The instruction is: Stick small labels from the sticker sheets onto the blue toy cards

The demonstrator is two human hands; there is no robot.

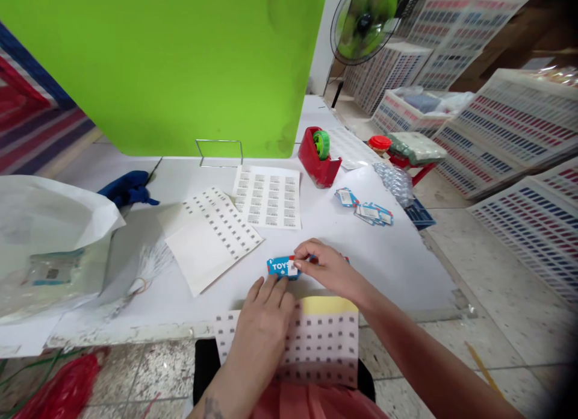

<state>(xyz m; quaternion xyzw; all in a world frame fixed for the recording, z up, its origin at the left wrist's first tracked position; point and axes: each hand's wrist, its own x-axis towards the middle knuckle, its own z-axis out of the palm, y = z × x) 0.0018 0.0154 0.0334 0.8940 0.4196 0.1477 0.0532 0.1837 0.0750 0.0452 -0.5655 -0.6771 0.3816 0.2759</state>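
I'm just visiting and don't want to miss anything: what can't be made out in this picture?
All in the head view:
White sticker by the right hand: print too small to read.
Lap sheet: partly hidden by the left hand.
Barcode sheet: lettering too small.
White bag: cut off by the left edge.

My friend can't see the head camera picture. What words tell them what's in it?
A person's right hand holds a small white label at a blue TOYS card, with the left hand at the card's lower edge. Behind them on the white table are label sheets and a red tape dispenser, before a green panel.
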